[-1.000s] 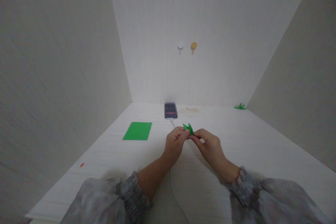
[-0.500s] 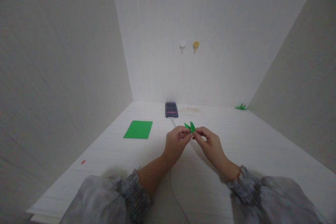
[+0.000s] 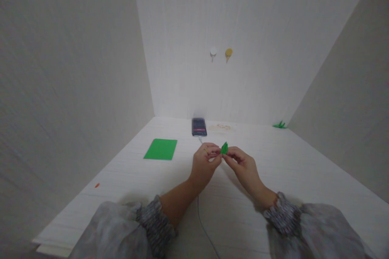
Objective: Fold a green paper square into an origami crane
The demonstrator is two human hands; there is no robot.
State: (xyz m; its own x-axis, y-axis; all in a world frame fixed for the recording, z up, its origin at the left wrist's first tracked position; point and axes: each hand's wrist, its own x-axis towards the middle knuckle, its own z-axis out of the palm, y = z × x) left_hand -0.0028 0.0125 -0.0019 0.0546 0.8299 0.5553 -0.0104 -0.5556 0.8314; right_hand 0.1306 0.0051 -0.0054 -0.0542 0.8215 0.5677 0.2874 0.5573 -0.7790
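Note:
A small piece of folded green paper [image 3: 224, 148] is held up between my fingertips, above the middle of the table. My left hand [image 3: 206, 162], with a ring on one finger, pinches it from the left. From the other side my right hand [image 3: 244, 166] grips it between thumb and fingers. Its lower part is hidden by the fingertips. To the left lies a flat green square of paper [image 3: 161, 149]. A spiky folded green paper piece [image 3: 280, 124] rests in the far right corner of the table.
Against the back wall leans a phone [image 3: 199, 127], and a white cable [image 3: 201, 220] runs from it under my hands toward me. Two hooks, one white [image 3: 213, 51] and one yellow [image 3: 229, 52], are on the wall. A small red bit [image 3: 97, 185] lies at the left edge.
The folded green paper has been turned or pressed together: its spread points at the left no longer show, and it looks narrower. Both hands stay nearly in place.

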